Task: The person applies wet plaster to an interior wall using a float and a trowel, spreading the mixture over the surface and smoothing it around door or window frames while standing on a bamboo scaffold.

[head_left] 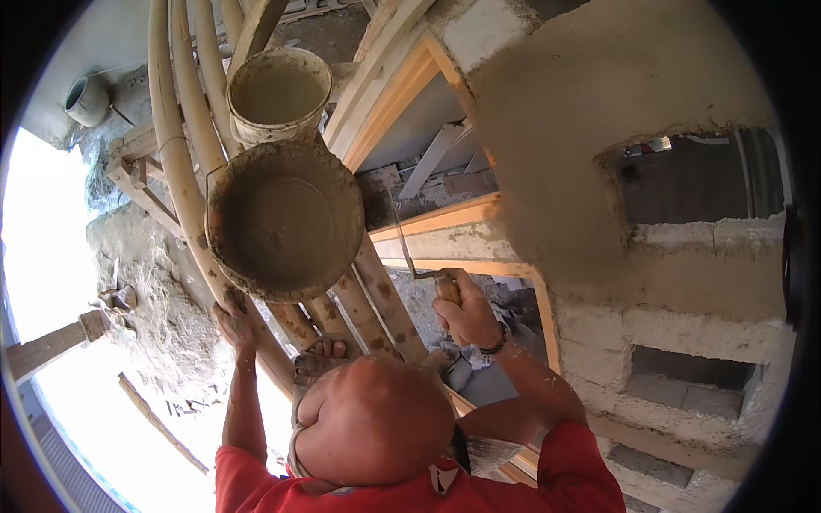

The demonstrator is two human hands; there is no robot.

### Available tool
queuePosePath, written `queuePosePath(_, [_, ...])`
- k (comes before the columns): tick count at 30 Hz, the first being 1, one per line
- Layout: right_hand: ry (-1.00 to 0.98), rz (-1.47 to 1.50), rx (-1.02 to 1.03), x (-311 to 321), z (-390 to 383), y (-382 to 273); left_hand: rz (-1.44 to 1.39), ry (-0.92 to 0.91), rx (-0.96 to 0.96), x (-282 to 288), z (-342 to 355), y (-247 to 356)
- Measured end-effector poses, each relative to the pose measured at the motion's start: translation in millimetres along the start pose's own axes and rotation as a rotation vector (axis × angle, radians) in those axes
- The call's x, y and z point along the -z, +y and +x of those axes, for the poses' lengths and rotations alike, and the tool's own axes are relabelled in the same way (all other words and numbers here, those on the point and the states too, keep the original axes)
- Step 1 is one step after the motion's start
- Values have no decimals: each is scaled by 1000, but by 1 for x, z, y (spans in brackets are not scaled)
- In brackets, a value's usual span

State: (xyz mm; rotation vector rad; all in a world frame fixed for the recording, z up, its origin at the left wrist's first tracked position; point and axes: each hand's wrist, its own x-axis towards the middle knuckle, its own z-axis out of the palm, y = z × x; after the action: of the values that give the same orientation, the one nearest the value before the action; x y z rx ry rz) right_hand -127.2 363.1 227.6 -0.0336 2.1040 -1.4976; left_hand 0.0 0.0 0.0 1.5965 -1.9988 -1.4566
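Observation:
My right hand (469,315) is closed round the wooden handle of a trowel (407,248). The trowel's thin metal blade shows almost edge-on and points away from me, just right of a round basin (224,256) caked with mud. Inside the basin lies wet grey-brown mortar (295,218). My left hand (234,325) grips the outer bamboo pole (272,355) of the platform, just below and left of the basin. That hand's fingers are partly hidden against the pole.
Behind the basin stands a bucket (318,107) of cloudy water. Bare toes (323,357) rest on the bamboo platform. An orange-brown wooden frame (466,209) borders an opening beside a plastered wall (547,128) with square holes. At far left, beyond the platform, lies a grey pot (88,103).

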Motion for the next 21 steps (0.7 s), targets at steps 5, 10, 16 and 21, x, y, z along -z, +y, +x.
queuePosePath(5, [141, -138, -100, 18, -43, 36, 71, -6, 9, 3, 6, 5])
queuePosePath(10, [226, -199, -522, 33, -64, 47, 47, -26, 18, 3, 0, 10])
queuePosePath(16, [381, -303, -486, 49, -62, 24, 112, 14, 20, 4, 10, -9])
queuePosePath(21, [300, -277, -325, 68, -62, 12, 75, -13, 10, -2, 4, 3])
